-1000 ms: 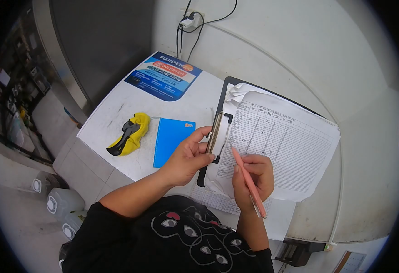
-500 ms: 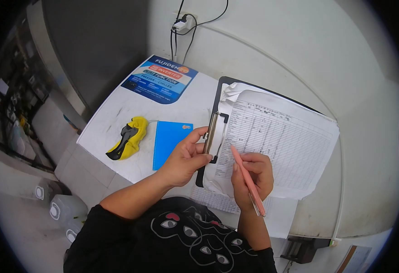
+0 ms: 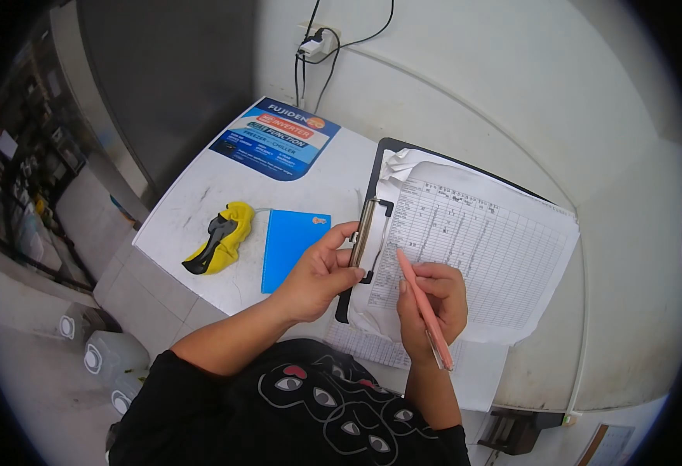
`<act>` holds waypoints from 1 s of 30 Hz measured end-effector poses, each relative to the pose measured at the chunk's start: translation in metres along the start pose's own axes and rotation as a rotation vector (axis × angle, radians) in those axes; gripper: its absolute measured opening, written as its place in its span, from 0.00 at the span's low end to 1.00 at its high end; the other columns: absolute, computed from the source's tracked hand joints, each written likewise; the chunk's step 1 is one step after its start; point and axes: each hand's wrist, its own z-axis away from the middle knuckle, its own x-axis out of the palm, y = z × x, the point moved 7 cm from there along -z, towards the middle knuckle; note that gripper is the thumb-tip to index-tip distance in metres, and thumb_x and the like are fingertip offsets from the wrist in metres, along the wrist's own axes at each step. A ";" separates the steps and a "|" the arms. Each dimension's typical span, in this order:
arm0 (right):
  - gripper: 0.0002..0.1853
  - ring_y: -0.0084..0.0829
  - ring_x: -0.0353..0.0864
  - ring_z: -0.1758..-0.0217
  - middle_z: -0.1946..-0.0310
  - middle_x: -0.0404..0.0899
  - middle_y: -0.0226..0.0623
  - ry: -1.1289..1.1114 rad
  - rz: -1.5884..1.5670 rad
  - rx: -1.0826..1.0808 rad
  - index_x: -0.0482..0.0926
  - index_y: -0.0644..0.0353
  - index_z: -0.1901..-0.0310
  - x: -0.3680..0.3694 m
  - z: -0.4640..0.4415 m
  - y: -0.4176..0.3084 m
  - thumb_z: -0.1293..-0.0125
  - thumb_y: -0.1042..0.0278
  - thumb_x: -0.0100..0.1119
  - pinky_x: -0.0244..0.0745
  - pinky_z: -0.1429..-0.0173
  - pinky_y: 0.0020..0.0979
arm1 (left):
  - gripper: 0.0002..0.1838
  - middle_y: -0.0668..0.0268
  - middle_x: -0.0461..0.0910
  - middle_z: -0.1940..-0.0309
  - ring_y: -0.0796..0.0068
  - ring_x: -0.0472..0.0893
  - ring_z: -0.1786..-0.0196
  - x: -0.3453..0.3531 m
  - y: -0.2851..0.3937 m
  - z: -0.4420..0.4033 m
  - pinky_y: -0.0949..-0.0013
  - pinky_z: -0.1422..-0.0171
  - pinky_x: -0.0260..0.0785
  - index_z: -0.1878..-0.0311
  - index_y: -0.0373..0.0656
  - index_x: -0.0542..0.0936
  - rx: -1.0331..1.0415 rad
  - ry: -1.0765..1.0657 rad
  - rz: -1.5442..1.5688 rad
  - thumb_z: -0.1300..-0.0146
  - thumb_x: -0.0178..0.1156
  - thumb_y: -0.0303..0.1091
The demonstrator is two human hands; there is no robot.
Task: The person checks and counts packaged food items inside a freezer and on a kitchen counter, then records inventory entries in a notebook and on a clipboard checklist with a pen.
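My left hand grips the clip end of a black clipboard, with the thumb on top near the metal clip. Printed table sheets with handwritten marks are held on the board, their edges crumpled. Closed around a pink pen, my right hand rests over the lower part of the sheet. The pen's tip points at the column of rows near the sheet's left side; whether it touches the paper I cannot tell.
A blue notebook and a yellow and black cloth-like item lie on the white freezer top, beside a Fujidenzo sticker. Another printed sheet lies beneath the clipboard. Cables hang from a wall outlet. Plastic jugs stand on the floor.
The whole view has shifted very slightly, with the scene a little lower. Both hands keep their holds, and the pen stays at nearly the same spot over the sheet.
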 end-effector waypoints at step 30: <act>0.11 0.30 0.76 0.64 0.64 0.74 0.45 0.167 0.028 0.038 0.70 0.65 0.68 -0.049 0.005 0.018 0.52 0.87 0.58 0.75 0.62 0.25 | 0.33 0.58 0.76 0.51 0.72 0.75 0.48 -0.009 0.000 0.001 0.69 0.41 0.63 0.35 0.43 0.54 0.009 0.097 0.052 0.45 0.46 0.14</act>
